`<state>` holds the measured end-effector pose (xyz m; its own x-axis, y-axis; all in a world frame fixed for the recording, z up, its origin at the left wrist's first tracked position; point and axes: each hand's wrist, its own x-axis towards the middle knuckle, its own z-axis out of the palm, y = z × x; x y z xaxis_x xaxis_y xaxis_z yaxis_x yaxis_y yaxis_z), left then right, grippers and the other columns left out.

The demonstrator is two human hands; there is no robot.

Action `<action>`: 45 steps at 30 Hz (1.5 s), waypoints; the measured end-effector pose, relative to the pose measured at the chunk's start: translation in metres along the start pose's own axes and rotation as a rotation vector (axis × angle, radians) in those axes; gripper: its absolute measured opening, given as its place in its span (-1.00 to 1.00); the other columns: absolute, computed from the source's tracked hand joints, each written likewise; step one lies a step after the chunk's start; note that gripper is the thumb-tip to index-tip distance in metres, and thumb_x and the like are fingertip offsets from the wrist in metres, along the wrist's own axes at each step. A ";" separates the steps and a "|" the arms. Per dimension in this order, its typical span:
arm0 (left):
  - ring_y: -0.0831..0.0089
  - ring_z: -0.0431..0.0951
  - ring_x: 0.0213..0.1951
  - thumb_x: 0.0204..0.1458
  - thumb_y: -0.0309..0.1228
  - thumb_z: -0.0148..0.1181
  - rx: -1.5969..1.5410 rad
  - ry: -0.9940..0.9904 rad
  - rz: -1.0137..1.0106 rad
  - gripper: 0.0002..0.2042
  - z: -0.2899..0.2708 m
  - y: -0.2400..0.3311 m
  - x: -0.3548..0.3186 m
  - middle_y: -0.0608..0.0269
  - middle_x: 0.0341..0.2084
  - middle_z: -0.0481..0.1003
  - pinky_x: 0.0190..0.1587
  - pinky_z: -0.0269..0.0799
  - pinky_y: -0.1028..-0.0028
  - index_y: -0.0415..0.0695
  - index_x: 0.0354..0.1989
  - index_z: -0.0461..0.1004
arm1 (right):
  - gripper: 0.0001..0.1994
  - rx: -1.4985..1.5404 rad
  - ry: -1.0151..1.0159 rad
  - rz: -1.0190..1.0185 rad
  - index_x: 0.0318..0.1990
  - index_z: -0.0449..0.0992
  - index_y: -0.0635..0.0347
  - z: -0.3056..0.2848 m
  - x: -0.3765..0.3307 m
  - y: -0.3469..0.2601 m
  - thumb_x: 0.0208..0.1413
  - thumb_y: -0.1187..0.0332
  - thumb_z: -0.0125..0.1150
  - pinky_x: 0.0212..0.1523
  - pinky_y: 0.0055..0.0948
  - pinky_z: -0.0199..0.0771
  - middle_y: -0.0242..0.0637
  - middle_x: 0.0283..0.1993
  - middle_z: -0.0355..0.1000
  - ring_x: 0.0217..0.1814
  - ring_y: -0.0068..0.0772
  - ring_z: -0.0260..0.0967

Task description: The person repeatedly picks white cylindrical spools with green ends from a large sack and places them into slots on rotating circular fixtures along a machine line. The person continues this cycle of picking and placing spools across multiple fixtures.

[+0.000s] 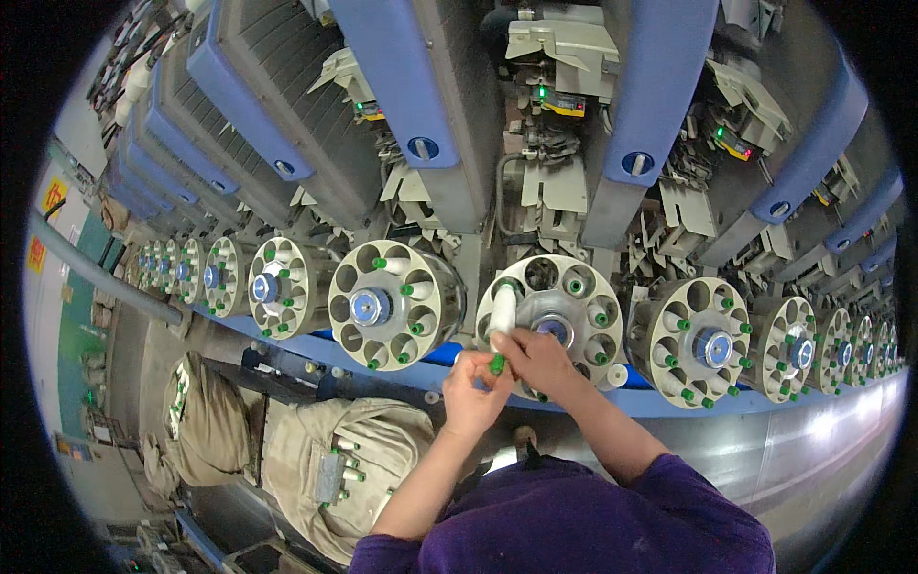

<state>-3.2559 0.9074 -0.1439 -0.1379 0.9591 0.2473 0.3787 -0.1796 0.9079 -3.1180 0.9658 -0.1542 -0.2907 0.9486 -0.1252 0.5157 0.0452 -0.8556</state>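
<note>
In front of me is a round bobbin magazine (602, 292) with a ring of pockets, several holding green-tipped yarn bobbins. A bobbin wound with white yarn (503, 312) leans at its left side. Just below this one, my left hand (475, 390) pinches a green bobbin end (496, 364) between thumb and fingers. Whether that end belongs to the same white bobbin, I cannot tell. My right hand (543, 364) crosses the magazine's lower front, its fingertips closed together at the white bobbin's lower end. Anything inside those fingertips is hidden.
Similar magazines stand in a row on both sides, the nearest left (443, 292) and right (643, 359). Blue-grey machine housings (653, 96) rise behind. A blue rail (402, 378) runs below. At lower left, a beige cloth sack (296, 440) holds loose bobbins.
</note>
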 end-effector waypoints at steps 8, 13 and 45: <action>0.64 0.37 -0.45 0.14 -0.46 0.08 -0.469 0.085 -0.178 -0.61 -0.005 -0.023 0.012 0.37 -0.46 0.40 -0.34 0.31 0.61 -0.21 0.12 0.16 | -0.80 0.627 -0.378 0.103 -0.26 0.34 0.20 -0.052 -0.023 -0.031 0.28 0.26 -0.07 -0.25 -0.33 0.45 -0.32 -0.42 0.39 -0.34 -0.41 0.39; 0.62 0.36 -0.48 0.12 -0.51 0.06 -0.523 0.207 -0.368 -0.63 -0.038 -0.075 -0.016 0.36 -0.54 0.41 -0.38 0.32 0.61 -0.19 0.10 0.19 | -0.82 0.871 -0.641 -0.215 -0.36 0.43 0.24 -0.082 -0.051 -0.019 0.20 0.32 0.08 -0.29 -0.44 0.42 -0.29 -0.41 0.45 -0.35 -0.51 0.41; 0.11 0.28 0.08 -0.13 -0.35 0.25 0.466 0.180 -0.472 -0.65 -0.151 -0.214 -0.198 0.07 -0.01 0.36 0.12 0.14 0.18 -0.13 -0.13 0.41 | -0.84 -0.272 0.199 -0.087 -0.37 0.52 0.18 -0.060 -0.032 0.014 -0.07 0.32 0.30 0.09 -0.35 0.30 -0.11 0.09 0.39 0.10 -0.29 0.36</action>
<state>-3.4477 0.7234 -0.3359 -0.5196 0.8530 -0.0495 0.5894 0.3998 0.7020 -3.0528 0.9554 -0.1321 -0.1936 0.9789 0.0659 0.6999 0.1849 -0.6899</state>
